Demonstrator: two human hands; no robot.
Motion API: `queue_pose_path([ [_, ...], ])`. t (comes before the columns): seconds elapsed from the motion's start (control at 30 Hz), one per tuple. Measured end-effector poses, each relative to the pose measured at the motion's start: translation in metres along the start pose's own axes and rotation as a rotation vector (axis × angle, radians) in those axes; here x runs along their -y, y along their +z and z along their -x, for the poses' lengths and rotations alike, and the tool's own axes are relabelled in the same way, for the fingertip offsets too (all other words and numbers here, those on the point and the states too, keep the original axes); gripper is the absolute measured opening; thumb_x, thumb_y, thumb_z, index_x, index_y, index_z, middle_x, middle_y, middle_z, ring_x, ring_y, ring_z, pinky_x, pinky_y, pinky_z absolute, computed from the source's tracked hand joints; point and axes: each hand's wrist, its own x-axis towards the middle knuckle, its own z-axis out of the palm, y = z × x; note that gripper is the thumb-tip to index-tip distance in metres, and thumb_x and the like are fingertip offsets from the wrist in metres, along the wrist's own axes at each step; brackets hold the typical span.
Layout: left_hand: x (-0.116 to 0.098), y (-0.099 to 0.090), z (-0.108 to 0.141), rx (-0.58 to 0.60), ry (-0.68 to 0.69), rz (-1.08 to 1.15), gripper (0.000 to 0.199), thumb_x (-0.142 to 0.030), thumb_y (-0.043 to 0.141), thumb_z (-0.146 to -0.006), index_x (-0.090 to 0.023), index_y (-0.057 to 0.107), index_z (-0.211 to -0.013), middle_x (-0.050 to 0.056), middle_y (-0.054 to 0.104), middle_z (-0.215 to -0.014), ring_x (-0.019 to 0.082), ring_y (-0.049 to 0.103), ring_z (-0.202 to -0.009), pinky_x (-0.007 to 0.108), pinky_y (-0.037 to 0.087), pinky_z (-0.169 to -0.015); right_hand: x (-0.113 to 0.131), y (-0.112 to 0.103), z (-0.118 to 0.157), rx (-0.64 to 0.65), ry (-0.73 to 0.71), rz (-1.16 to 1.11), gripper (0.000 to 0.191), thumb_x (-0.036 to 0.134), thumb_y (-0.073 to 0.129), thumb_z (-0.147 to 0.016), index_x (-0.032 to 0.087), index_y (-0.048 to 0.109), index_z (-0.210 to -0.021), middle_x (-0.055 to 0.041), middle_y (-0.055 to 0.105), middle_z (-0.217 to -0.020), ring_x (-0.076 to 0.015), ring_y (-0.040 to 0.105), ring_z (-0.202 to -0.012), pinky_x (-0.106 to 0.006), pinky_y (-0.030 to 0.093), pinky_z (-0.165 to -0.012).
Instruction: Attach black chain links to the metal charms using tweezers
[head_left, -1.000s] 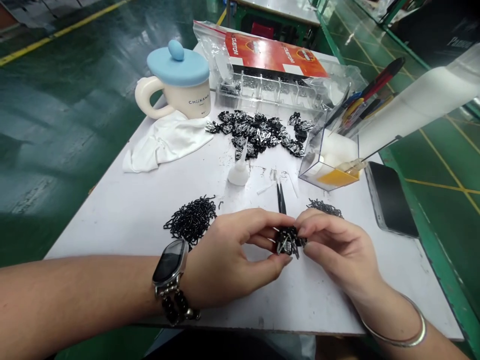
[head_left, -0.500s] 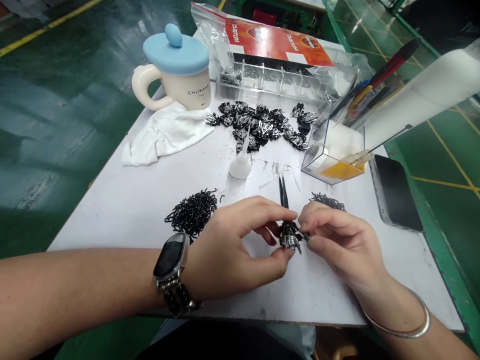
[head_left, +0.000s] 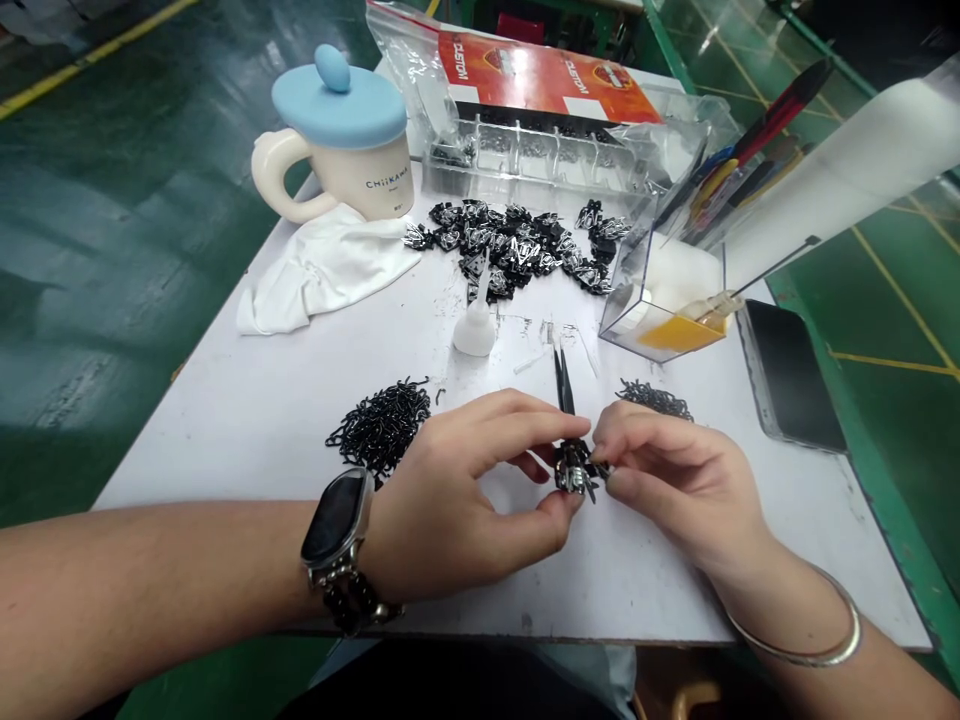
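My left hand (head_left: 469, 490) is closed, with a small black-and-silver mechanical part (head_left: 574, 470) between thumb and fingers. The finger and thumb of my right hand (head_left: 679, 485) pinch a small dark piece at that part's right side; whether it is joined to the part I cannot tell. Dark tweezers (head_left: 564, 385) point away from me just beyond the part, their near end hidden by my left hand. A heap of short black curved pieces (head_left: 382, 425) lies left of my hands, and a smaller pile of thin dark pieces (head_left: 654, 398) lies behind my right hand.
Several black-and-silver parts (head_left: 517, 245) lie behind a white nozzle bottle (head_left: 475, 325). A lidded mug (head_left: 360, 175) and white cloth (head_left: 322, 270) are at left. A clear tool holder (head_left: 664, 300) and phone (head_left: 791, 375) stand right; a compartment tray (head_left: 536, 165) is at the back.
The part has tilted slightly in my fingers, and its silver face shows less. Both hands keep nearly the same grip; the whole view has shifted a little.
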Motion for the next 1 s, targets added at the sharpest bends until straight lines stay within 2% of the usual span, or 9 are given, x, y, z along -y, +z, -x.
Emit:
queue_pose_path([
  [0.33, -0.0015, -0.0003, 0.0013, 0.025, -0.06, 0.058, 0.034, -0.006, 0.065, -0.068, -0.004, 0.064, -0.102, 0.011, 0.067, -0.093, 0.013, 0.066, -0.075, 0.019, 0.06, -0.068, 0.0022, 0.0001, -0.0007, -0.005, -0.055, 0.089, 0.008, 0.02, 0.064, -0.081, 0.024, 0.063, -0.088, 0.0003, 0.052, -0.072, -0.0097, 0.047, -0.066, -0.024, 0.038, -0.059],
  [0.5, -0.001, 0.0017, 0.003, 0.033, -0.119, 0.093, 0.035, -0.007, 0.064, -0.069, -0.01, 0.061, -0.103, 0.008, 0.067, -0.093, 0.014, 0.068, -0.076, 0.023, 0.061, -0.074, 0.0035, -0.0001, -0.0009, -0.011, -0.051, 0.083, 0.006, 0.021, 0.065, -0.08, 0.023, 0.064, -0.086, 0.0001, 0.051, -0.07, -0.01, 0.047, -0.065, -0.024, 0.039, -0.059],
  [0.6, -0.0008, 0.0019, 0.0035, 0.038, -0.152, 0.105, 0.032, -0.007, 0.065, -0.069, -0.01, 0.06, -0.1, 0.007, 0.068, -0.09, 0.015, 0.069, -0.076, 0.025, 0.062, -0.075, 0.0038, -0.0003, -0.0009, -0.001, -0.05, 0.079, 0.006, 0.022, 0.065, -0.08, 0.024, 0.064, -0.086, 0.0005, 0.051, -0.07, -0.0098, 0.048, -0.066, -0.024, 0.039, -0.059],
  [1.0, -0.0001, 0.0004, 0.0027, 0.04, -0.145, 0.102, 0.032, -0.007, 0.065, -0.068, -0.011, 0.061, -0.099, 0.006, 0.067, -0.091, 0.015, 0.068, -0.076, 0.025, 0.062, -0.074, 0.0045, -0.0013, -0.0003, 0.001, -0.061, 0.121, 0.004, 0.022, 0.064, -0.081, 0.022, 0.065, -0.085, 0.0002, 0.051, -0.069, -0.0095, 0.047, -0.063, -0.024, 0.038, -0.057],
])
